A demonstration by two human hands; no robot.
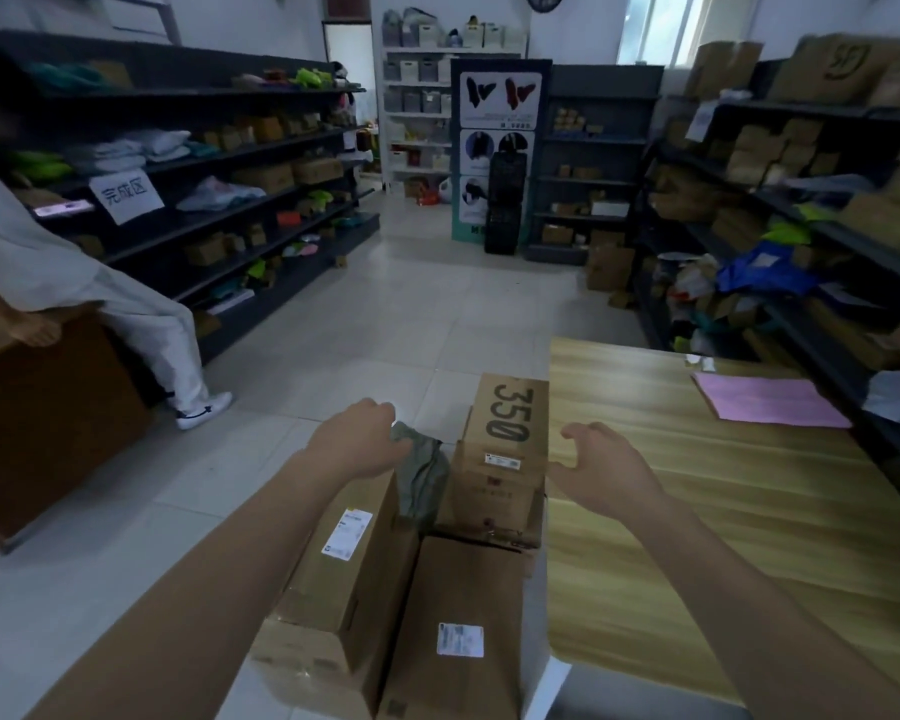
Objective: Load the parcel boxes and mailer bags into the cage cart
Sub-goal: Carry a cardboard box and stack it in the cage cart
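Note:
Several brown parcel boxes are stacked on the floor beside the wooden table. A tall box with a white label (349, 553) stands at the left, a box marked 350 (507, 423) at the far end, another labelled box (458, 626) nearest me. A grey-green mailer bag (422, 472) is wedged between the boxes. My left hand (359, 439) reaches over the tall box's far top edge, its fingers curled at the bag's upper end. My right hand (604, 465) hovers with spread fingers just right of the 350 box, holding nothing. No cage cart is visible.
The wooden table (723, 511) at right carries a pink sheet (770, 402). Dark shelving full of boxes and bags lines both walls. At left another person in white (141, 324) leans over a large brown box (48, 423). A tiled aisle runs ahead.

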